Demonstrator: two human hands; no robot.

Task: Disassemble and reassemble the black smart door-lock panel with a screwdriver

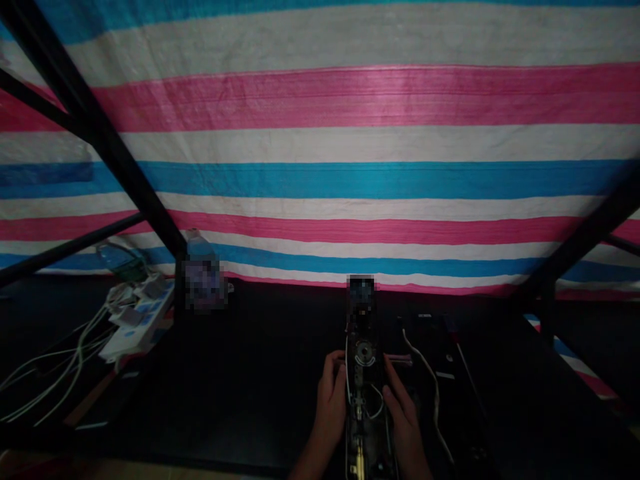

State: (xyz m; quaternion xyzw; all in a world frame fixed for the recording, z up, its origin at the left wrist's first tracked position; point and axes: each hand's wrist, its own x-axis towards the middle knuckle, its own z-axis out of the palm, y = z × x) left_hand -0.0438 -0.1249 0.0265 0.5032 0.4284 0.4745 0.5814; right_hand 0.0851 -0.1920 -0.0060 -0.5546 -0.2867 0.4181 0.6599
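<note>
A long, narrow dark device (365, 393) stands out in front of me, its inner parts showing: a round disc near the middle, thin wires and a brass-coloured piece low down. Its far end is blurred out, and I cannot tell its exact kind. My left hand (331, 393) grips its left side, with the fingers bent against the edge. On the opposite side my right hand (401, 407) holds the right edge. Just beyond the right fingers lies a thin pale-pink strip or handle (400, 360), partly hidden.
A pale cable (434, 380) and a thin rod-like tool (467, 367) lie to the right on the black table (250, 400). At left are a white power strip (140, 327) with cords, a bottle (201, 247) and black frame bars (100, 137). Striped sheeting (350, 180) hangs behind.
</note>
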